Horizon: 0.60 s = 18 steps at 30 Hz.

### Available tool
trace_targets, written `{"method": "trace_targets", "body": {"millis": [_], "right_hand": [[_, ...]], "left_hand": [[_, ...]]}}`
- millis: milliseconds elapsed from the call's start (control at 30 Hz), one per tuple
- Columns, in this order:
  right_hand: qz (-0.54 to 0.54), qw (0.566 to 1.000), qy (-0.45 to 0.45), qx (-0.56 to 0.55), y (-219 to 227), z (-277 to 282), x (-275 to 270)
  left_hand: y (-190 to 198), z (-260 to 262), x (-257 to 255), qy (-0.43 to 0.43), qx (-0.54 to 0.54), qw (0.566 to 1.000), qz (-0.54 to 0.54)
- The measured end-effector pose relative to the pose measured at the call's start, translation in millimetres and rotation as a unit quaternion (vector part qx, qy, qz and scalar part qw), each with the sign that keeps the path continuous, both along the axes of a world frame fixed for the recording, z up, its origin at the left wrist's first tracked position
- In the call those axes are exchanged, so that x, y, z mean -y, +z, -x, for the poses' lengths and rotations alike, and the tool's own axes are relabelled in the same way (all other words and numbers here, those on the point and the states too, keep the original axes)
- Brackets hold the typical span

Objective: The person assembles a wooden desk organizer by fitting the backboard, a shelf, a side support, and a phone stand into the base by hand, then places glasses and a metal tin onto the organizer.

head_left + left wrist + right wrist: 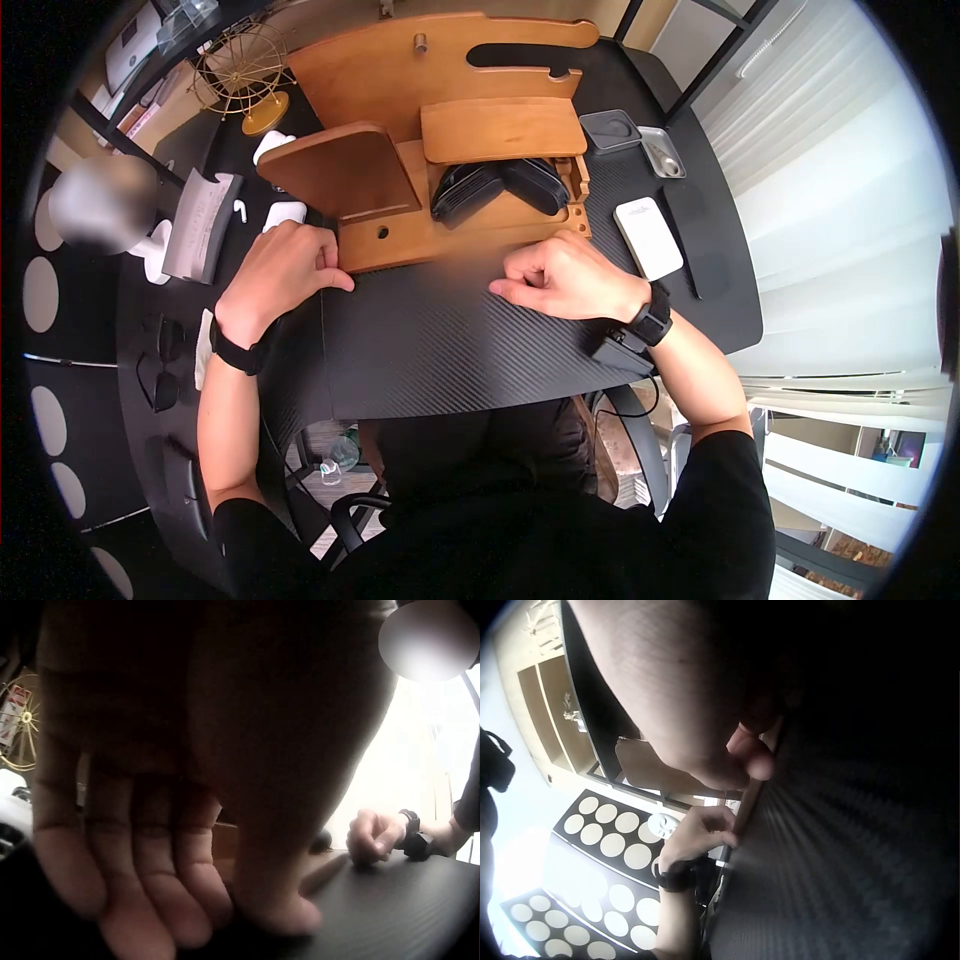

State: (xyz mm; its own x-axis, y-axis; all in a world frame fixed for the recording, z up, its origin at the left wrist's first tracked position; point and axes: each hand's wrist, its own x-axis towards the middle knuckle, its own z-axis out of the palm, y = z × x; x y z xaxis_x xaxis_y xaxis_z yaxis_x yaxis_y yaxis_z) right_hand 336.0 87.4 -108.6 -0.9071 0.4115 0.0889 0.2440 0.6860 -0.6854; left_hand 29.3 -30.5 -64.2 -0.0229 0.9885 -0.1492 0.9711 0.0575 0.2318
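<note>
Wooden organizer (440,130): on the black carbon-weave desk (440,340), straight ahead; tall back panel, raised shelf, slanted stand at left, flat base tray reaching the near edge.
Left hand (283,272): at the base's near left corner, fingers loosely bent, fingertips (142,915) pressed down onto the desk beside the wood; not closed round anything.
Right hand (562,278): at the near right corner, fingers curled under, thumb (754,759) set against the base's front edge; whether it truly pinches the edge, cannot tell.
Handling: likely stiff, fairly heavy, smooth varnish; probably slides on the mat rather than lifts easily; upright panels may be slotted joints, so better taken by the base corners than by the shelf.
Loose load: dark folded item (500,187) in the tray, apt to shift if tilted.
Writing: faint mark on the white power bank (648,238), too small to read; no other legible brand.
</note>
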Motion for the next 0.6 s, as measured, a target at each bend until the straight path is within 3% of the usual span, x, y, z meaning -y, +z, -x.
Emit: {"method": "trace_targets", "body": {"millis": [467,533,567,600], "right_hand": [[0.006,0.999,0.002,0.031,8.6,-3.2,-0.8],[-0.029,1.000,-0.008,-0.010,22.9,-10.8,-8.3],[-0.033,0.997,-0.042,-0.055,30.0,-13.2,-12.2],[-0.027,0.989,-0.135,-0.050,46.6,-22.5,-13.0]], "left_hand": [[1.0,-3.6,-0.1,0.036,-0.016,0.999,0.001],[2.2,-4.0,0.6,0.036,-0.011,0.999,-0.007],[1.7,-3.4,0.3,0.036,-0.011,0.999,-0.007],[0.3,-2.7,0.5,0.031,-0.013,0.999,-0.012]]}}
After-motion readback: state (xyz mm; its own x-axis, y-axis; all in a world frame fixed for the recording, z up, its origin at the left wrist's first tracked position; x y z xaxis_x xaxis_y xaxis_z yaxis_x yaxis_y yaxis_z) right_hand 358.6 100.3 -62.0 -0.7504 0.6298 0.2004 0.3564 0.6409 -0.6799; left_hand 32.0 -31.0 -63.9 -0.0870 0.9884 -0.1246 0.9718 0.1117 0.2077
